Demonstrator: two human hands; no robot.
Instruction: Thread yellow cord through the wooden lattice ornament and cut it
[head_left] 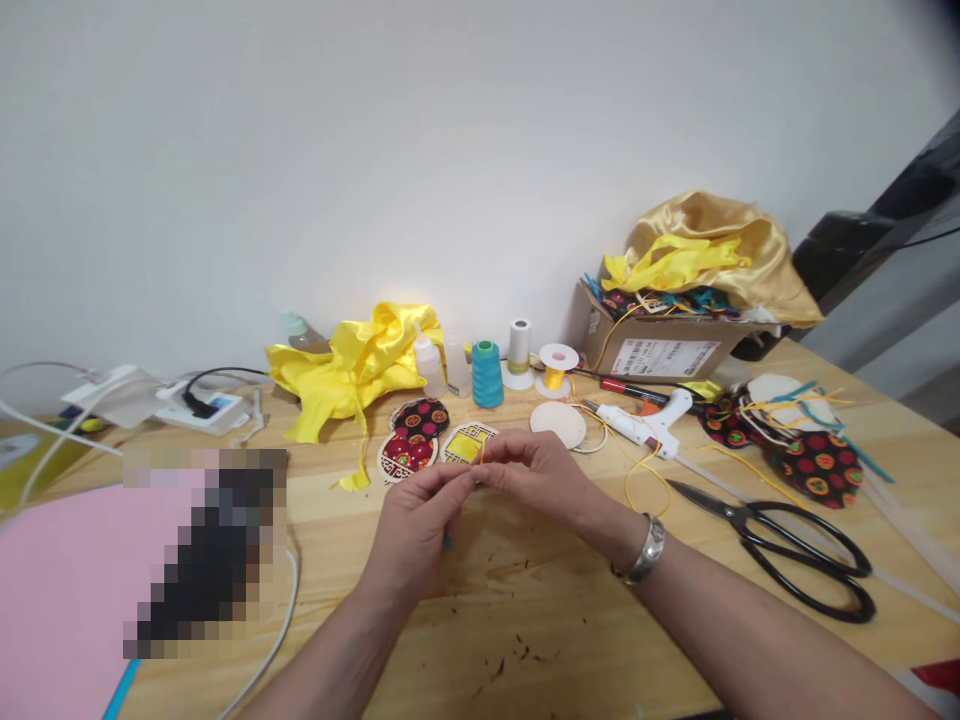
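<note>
My left hand point(416, 525) and my right hand point(544, 478) meet at the middle of the wooden table point(525, 640), fingertips pinched together on a thin yellow cord point(480, 456). A bit of blue shows under my left fingers. A silver bracelet point(645, 550) sits on my right wrist. Just beyond the fingers lie a round cut-out disc with a yellow centre point(466, 440) and red-and-black patterned fabric ovals point(411, 436). The cord trails right in a loop point(646, 480) toward a small spool of yellow cord point(556, 368).
Black scissors point(795, 545) and a white glue gun point(646, 420) lie to the right. A teal thread cone point(487, 373), yellow satin cloth point(352, 368) and a cardboard box point(660, 345) of scraps stand at the back. Pink sheet point(67, 590) and a power strip point(202, 408) lie left.
</note>
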